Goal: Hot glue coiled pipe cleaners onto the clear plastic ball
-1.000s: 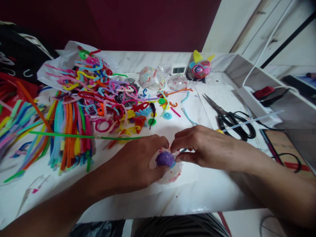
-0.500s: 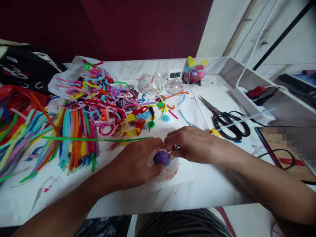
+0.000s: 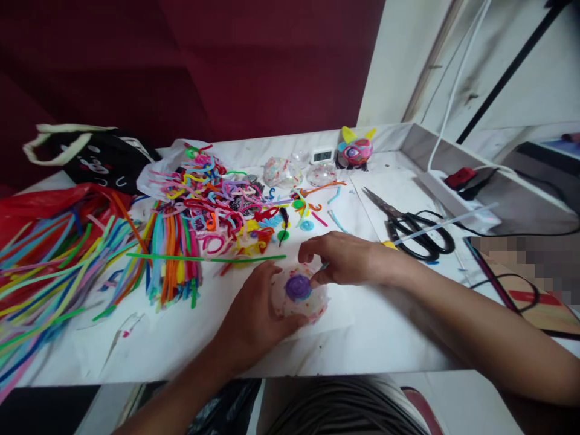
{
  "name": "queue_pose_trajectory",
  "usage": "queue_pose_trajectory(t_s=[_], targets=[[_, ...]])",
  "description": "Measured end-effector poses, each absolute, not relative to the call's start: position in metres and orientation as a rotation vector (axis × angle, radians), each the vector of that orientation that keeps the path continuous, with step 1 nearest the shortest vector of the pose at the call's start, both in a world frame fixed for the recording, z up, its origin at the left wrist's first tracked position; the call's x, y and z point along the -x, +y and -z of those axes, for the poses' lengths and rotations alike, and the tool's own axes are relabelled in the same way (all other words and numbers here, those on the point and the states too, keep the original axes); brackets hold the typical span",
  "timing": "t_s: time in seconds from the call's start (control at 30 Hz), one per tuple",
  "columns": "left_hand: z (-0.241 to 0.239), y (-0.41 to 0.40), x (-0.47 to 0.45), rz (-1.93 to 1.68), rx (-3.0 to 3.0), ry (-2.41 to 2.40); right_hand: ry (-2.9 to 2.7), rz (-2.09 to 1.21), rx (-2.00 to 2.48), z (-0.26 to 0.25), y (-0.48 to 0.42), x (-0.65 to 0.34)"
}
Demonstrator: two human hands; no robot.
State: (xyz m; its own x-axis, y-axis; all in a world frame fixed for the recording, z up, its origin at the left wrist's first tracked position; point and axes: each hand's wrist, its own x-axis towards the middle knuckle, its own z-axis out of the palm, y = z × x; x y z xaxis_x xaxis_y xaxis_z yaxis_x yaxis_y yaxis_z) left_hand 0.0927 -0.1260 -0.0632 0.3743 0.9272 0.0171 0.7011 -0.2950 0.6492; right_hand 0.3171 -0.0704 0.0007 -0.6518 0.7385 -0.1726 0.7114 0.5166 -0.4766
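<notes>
My left hand (image 3: 254, 317) cups a clear ball (image 3: 312, 305) speckled with colour, which rests on the white table (image 3: 190, 344). A purple spiral of pipe cleaner (image 3: 298, 287) sits on top of the ball. My right hand (image 3: 344, 260) reaches in from the right, its fingers curled, pinching a short light-blue piece at the ball's upper right edge. A long green pipe cleaner (image 3: 203, 259) lies flat just left of both hands.
A heap of bent coloured pipe cleaners (image 3: 217, 199) and straight bundles (image 3: 172, 254) fill the left. Black scissors (image 3: 417, 232) lie to the right. Clear domes (image 3: 283, 172), a small clock (image 3: 322, 156) and a decorated ball (image 3: 356, 150) stand at the back. A cable (image 3: 521, 287) runs right.
The view has pulled back and tilted up. My left thumb has come off the purple spiral, leaving it uncovered; my right fingers stay at the ball's edge.
</notes>
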Motion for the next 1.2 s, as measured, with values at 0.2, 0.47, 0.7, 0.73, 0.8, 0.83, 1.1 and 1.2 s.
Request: queue_pose_trajectory(t_s=[0.2, 0.47, 0.7, 0.73, 0.8, 0.83, 1.1, 1.2], targets=[[0.065, -0.130, -0.097, -0.505, -2.190, 1.435, -2.704, -0.870, 1.260, -0.001, -0.074, -0.320], [0.042, -0.089, -0.083, -0.280, -2.320, 1.081, -2.745, -0.694, 1.398, -0.006, -0.091, -0.313], [0.019, -0.074, -0.082, -0.210, -2.417, 0.896, -2.721, -0.625, 1.531, -0.005, -0.100, -0.306], [0.019, -0.075, -0.083, -0.250, -2.436, 0.869, -2.716, -0.628, 1.543, -0.006, -0.100, -0.306], [0.020, -0.078, -0.086, -0.366, -2.494, 0.790, -2.708, -0.640, 1.561, -0.007, -0.100, -0.305], [0.021, -0.079, -0.087, -0.431, -2.525, 0.747, -2.705, -0.648, 1.566, -0.008, -0.100, -0.305], [0.027, -0.077, -0.097, -0.489, -2.471, 0.592, -2.688, -0.721, 1.567, -0.009, -0.099, -0.305], [0.026, -0.077, -0.098, -0.528, -2.463, 0.591, -2.696, -0.766, 1.520, -0.009, -0.095, -0.310]])
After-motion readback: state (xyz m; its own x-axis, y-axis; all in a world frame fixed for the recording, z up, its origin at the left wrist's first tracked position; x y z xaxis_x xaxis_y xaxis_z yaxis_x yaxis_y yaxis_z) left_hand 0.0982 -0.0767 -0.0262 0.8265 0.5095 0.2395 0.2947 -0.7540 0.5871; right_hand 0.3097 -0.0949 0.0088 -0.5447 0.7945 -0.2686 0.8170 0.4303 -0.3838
